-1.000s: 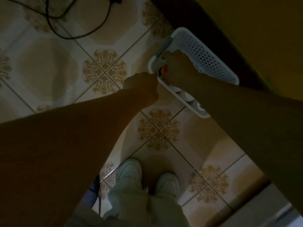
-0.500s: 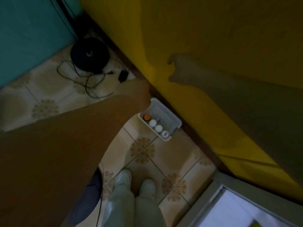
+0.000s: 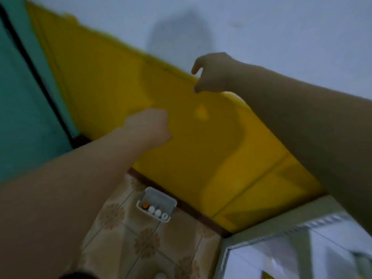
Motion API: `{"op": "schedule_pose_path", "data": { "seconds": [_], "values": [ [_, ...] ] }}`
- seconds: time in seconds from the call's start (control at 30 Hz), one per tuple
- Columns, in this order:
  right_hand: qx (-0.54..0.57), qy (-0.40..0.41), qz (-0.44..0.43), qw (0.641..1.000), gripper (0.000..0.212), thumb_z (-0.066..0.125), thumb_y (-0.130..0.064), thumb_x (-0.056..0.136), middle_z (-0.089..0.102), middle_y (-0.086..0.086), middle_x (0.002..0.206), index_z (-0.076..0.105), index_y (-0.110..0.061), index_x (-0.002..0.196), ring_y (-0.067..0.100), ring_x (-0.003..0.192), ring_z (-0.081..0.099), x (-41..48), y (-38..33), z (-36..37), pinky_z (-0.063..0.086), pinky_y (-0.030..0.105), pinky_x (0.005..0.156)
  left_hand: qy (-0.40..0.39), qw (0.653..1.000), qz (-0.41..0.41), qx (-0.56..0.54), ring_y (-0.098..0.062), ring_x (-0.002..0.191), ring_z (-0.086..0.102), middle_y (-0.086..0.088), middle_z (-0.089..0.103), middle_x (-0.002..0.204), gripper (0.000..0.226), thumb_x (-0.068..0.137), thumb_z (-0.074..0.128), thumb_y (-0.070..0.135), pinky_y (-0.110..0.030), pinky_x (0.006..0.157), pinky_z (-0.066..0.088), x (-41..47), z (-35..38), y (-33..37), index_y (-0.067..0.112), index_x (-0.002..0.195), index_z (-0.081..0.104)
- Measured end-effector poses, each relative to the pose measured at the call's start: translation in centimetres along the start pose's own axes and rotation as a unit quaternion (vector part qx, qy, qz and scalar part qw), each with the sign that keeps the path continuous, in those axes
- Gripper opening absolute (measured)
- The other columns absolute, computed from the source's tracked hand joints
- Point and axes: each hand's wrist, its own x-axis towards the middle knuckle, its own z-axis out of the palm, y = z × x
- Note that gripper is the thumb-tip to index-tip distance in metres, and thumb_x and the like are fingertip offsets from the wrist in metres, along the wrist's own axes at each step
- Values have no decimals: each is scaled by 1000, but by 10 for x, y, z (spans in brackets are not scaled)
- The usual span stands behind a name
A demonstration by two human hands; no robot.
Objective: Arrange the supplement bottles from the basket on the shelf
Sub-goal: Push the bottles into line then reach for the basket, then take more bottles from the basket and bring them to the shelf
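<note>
A white perforated basket [image 3: 169, 200] stands on the tiled floor against the yellow wall. In it several supplement bottles stand in a row, one with an orange cap [image 3: 145, 204] and others with white caps [image 3: 158, 212]. Both my arms are raised high above the basket, in front of the wall. My left hand [image 3: 150, 125] is a closed fist seen from the back, and what is inside it is hidden. Higher up, my right hand [image 3: 213, 72] has its fingers and thumb curled, with its palm turned away. No bottle shows in either hand. No shelf is in view.
The yellow wall panel [image 3: 120, 81] meets a pale grey wall [image 3: 281, 27] above and a teal surface [image 3: 24, 109] at the left. A dark skirting strip [image 3: 191, 210] runs behind the basket. A white metal-edged unit [image 3: 291, 248] fills the lower right corner.
Both hands have left the basket and risen up in front of the yellow wall. The view has swung upward, so the basket now looks small and far below.
</note>
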Motion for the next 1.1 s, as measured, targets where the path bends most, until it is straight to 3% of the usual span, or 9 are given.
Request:
{"op": "schedule_pose_path", "data": {
  "seconds": [0.07, 0.27, 0.43, 0.63, 0.77, 0.87, 1.1],
  "values": [
    [21, 15, 26, 999, 47, 65, -28, 87, 56, 9, 129, 55, -11, 130, 28, 121, 49, -46, 23, -33, 43, 31, 91, 24, 998, 51, -17, -30, 101, 55, -10, 56, 115, 37, 90, 56, 34, -35, 74, 47, -21, -26, 32, 11, 119, 51],
    [56, 88, 157, 982, 50, 65, -27, 87, 54, 4, 132, 50, -16, 134, 22, 122, 47, -221, 105, -109, 38, 24, 84, 74, 972, 218, -38, -24, 94, 53, -8, 56, 109, 36, 89, 58, 34, -34, 75, 45, -106, -95, 167, 12, 117, 51],
    [32, 122, 320, 939, 44, 64, -22, 86, 57, 6, 129, 55, -16, 128, 23, 120, 50, -404, 184, -143, 42, 27, 93, 80, 920, 382, -39, -27, 112, 52, -8, 56, 122, 40, 88, 58, 35, -32, 83, 42, -204, -116, 321, 14, 122, 53],
    [16, 130, 499, 857, 35, 54, -11, 87, 59, 9, 122, 57, -8, 122, 26, 101, 55, -651, 253, -147, 47, 28, 74, 54, 836, 545, -44, -27, 111, 53, -8, 54, 123, 45, 88, 58, 41, -35, 86, 45, -366, -94, 517, 15, 124, 50],
    [-24, 108, 617, 779, 31, 56, -17, 87, 61, 11, 113, 59, -7, 116, 28, 108, 56, -834, 281, -142, 45, 29, 85, 13, 771, 636, -26, -26, 106, 53, -10, 54, 122, 48, 90, 57, 42, -33, 82, 44, -496, -63, 633, 12, 126, 48],
    [-35, 97, 683, 723, 34, 54, -19, 90, 60, 13, 119, 59, -4, 120, 31, 112, 56, -949, 287, -137, 44, 33, 97, -12, 732, 681, -24, -26, 106, 53, -10, 55, 123, 49, 88, 59, 43, -36, 88, 47, -580, -39, 698, 12, 124, 49],
    [-19, 102, 774, 624, 35, 54, -15, 88, 63, 16, 115, 59, -2, 121, 31, 108, 59, -1126, 318, -106, 50, 34, 87, -36, 654, 756, -22, -21, 88, 48, -7, 56, 110, 42, 87, 61, 41, -31, 76, 44, -709, 13, 828, 12, 116, 54]
  ]
}}
